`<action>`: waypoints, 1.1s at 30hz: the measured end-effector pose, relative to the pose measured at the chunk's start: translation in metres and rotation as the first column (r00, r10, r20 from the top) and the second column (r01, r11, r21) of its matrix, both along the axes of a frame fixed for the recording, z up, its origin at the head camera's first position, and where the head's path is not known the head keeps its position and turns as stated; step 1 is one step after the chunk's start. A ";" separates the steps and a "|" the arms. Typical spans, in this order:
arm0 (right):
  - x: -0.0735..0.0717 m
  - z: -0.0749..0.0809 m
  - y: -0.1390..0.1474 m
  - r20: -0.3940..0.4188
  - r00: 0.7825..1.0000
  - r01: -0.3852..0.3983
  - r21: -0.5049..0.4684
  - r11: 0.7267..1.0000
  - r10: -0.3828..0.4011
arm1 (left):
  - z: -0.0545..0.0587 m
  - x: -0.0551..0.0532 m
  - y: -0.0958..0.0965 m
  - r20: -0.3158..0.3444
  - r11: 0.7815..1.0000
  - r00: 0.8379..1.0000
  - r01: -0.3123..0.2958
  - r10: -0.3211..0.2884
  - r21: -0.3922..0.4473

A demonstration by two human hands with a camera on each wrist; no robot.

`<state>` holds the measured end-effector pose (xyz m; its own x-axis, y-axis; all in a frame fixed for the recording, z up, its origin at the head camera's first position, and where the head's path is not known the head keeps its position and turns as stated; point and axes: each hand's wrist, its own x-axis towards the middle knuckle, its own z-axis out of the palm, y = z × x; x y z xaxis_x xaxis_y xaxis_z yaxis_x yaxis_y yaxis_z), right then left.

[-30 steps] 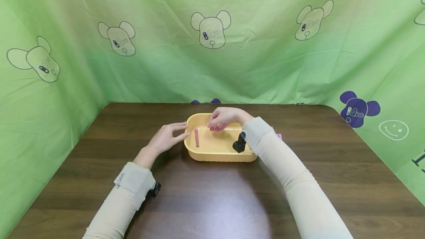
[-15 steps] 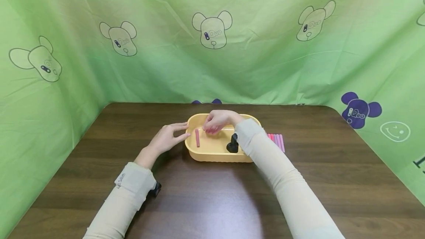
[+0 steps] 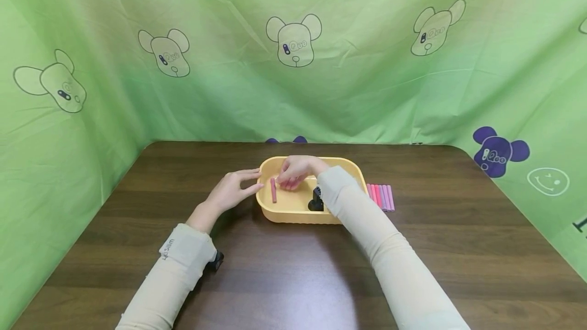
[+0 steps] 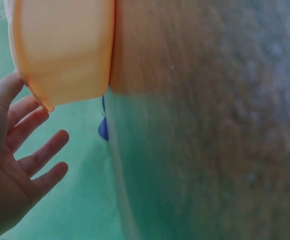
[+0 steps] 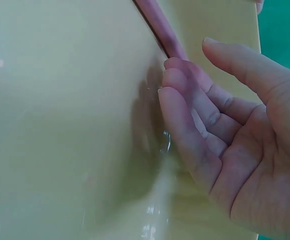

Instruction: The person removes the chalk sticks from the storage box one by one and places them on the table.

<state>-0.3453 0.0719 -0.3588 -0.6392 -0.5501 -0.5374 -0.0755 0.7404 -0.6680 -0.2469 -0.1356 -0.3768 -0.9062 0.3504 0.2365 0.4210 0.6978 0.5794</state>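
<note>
A dusky pink stick (image 3: 273, 190) lies in the left end of a yellow oval tub (image 3: 302, 216). My right hand (image 3: 295, 171) reaches into the tub beside it. In the right wrist view, that hand (image 5: 234, 120) has bent fingers close to one end of the pink stick (image 5: 160, 27), and the thumb stands apart from them. Whether the fingertips touch the stick, I cannot tell. At the tub's left rim rests my left hand (image 3: 229, 189), thumb and fingers spread. The left wrist view shows its thumb and two fingertips (image 4: 37, 117) against the tub's edge (image 4: 60, 95).
Just right of the tub, several pink and purple sticks (image 3: 381, 197) lie side by side on the brown wooden table (image 3: 275, 279). A green printed cloth (image 3: 220, 90) hangs behind the table and along its sides.
My right hand has moved left and slightly down inside the tub, closer to the pink stick. The row of sticks on the right has come into sight. My left hand stays at the rim.
</note>
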 end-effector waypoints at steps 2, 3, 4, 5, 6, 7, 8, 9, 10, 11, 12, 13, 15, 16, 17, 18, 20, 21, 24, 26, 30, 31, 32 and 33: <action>0.001 0.000 -0.002 0.002 1.000 0.001 0.006 1.000 -0.001 | -0.001 -0.001 0.000 -0.001 1.000 1.000 0.003 -0.003 0.003; 0.001 -0.001 -0.002 0.003 1.000 0.001 0.007 1.000 -0.001 | -0.001 -0.001 0.000 -0.003 1.000 1.000 0.005 -0.005 0.003; 0.002 -0.001 -0.003 0.004 1.000 0.005 0.008 1.000 -0.005 | -0.001 -0.001 0.000 -0.005 1.000 1.000 0.005 -0.005 0.004; 0.002 -0.001 -0.004 0.004 1.000 0.008 0.010 1.000 -0.008 | -0.002 -0.001 0.000 -0.006 1.000 1.000 0.005 -0.005 0.006; 0.002 -0.001 -0.004 0.007 1.000 0.012 0.010 1.000 -0.012 | -0.002 -0.002 0.001 -0.007 1.000 1.000 0.006 -0.006 0.008; 0.002 -0.001 -0.005 0.010 1.000 0.015 0.010 1.000 -0.015 | -0.001 -0.002 0.001 -0.009 1.000 1.000 0.007 -0.007 0.009; 0.003 -0.002 -0.005 0.012 1.000 0.018 0.010 1.000 -0.018 | -0.001 -0.001 0.001 -0.010 1.000 1.000 0.007 -0.007 0.010; 0.003 -0.002 -0.006 0.009 1.000 0.013 0.013 1.000 -0.013 | -0.001 -0.002 0.001 -0.010 1.000 1.000 0.008 -0.008 0.011; 0.003 -0.002 -0.006 0.012 1.000 0.014 0.014 1.000 -0.014 | -0.001 -0.001 0.001 -0.009 1.000 1.000 0.009 -0.008 0.011; 0.003 -0.003 -0.007 0.013 1.000 0.013 0.015 1.000 -0.013 | 0.000 -0.001 0.002 -0.010 1.000 1.000 0.011 -0.011 0.010; 0.003 -0.003 -0.008 0.016 1.000 0.012 0.017 1.000 -0.012 | 0.000 -0.001 0.002 -0.009 1.000 1.000 0.013 -0.013 0.008; 0.004 -0.004 -0.008 0.018 1.000 0.009 0.018 1.000 -0.010 | 0.001 0.000 0.002 -0.009 1.000 1.000 0.016 -0.016 0.005; 0.004 -0.005 -0.009 0.020 1.000 0.007 0.021 1.000 -0.008 | 0.002 0.000 0.003 -0.005 1.000 1.000 0.018 -0.018 0.004; 0.005 -0.005 -0.010 0.022 1.000 0.010 0.023 1.000 -0.010 | 0.002 0.000 0.003 -0.003 1.000 1.000 0.019 -0.019 0.003; 0.005 -0.005 -0.011 0.025 1.000 0.012 0.024 1.000 -0.012 | 0.002 0.000 0.003 -0.004 1.000 1.000 0.021 -0.021 0.001; 0.006 -0.005 -0.012 0.025 1.000 0.008 0.026 1.000 -0.009 | 0.002 0.000 0.003 -0.001 1.000 1.000 0.020 -0.020 0.002; 0.008 -0.005 -0.013 0.026 1.000 0.007 0.028 1.000 -0.008 | 0.002 0.001 0.002 0.003 1.000 1.000 0.018 -0.018 0.002; 0.008 -0.004 -0.013 0.028 1.000 -0.001 0.027 1.000 0.000 | 0.002 0.000 0.002 0.004 1.000 1.000 0.017 -0.017 0.001; 0.009 -0.004 -0.015 0.039 0.999 -0.019 0.020 1.000 0.018 | 0.001 0.000 0.002 0.011 1.000 1.000 0.012 -0.012 0.002; 0.010 -0.004 -0.016 0.044 0.999 -0.026 0.017 1.000 0.026 | 0.001 0.000 0.001 0.013 1.000 1.000 0.010 -0.010 0.002; 0.010 -0.004 -0.018 0.039 0.999 -0.017 0.029 0.999 0.016 | 0.001 0.000 0.001 0.009 1.000 1.000 0.008 -0.008 0.007; 0.010 -0.005 -0.018 0.034 0.999 -0.015 0.034 0.999 0.014 | 0.000 0.000 0.001 0.003 1.000 1.000 0.009 -0.009 0.005; 0.010 -0.005 -0.018 0.029 0.999 -0.015 0.040 0.999 0.014 | 0.000 0.000 0.001 0.000 1.000 1.000 0.010 -0.010 0.004; 0.009 -0.006 -0.019 0.025 1.000 -0.014 0.045 0.999 0.013 | 0.000 0.000 0.001 -0.004 1.000 1.000 0.010 -0.010 0.002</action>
<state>-0.3358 0.0532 -0.3645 -0.6180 -0.5336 -0.5774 -0.0695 0.7686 -0.6360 -0.2469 -0.1344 -0.3770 -0.9015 0.3591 0.2414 0.4308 0.6920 0.5793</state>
